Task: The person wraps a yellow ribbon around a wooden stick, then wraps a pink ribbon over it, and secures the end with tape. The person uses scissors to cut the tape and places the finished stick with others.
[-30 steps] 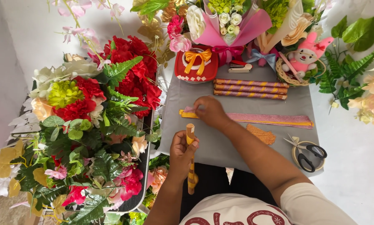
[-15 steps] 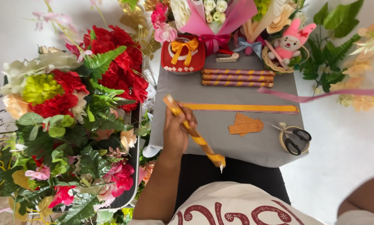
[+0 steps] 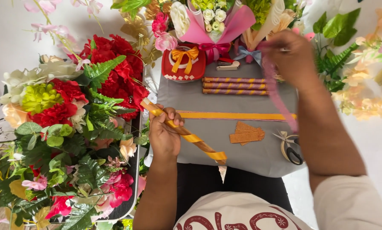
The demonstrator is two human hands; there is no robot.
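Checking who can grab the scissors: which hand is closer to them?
Right. The right hand is raised above the scissors, holding pink ribbon; the left hand grips a wrapped stick across the grey board.

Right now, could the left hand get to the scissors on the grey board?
Probably not right away. The left hand is gripping a ribbon-wrapped stick, and the scissors lie at the board's far right, under the right forearm. The right hand is nearer, though holding pink ribbon.

Three wrapped sticks (image 3: 234, 85) lie behind the ribbon strip (image 3: 235, 116); scissors (image 3: 290, 147) right.
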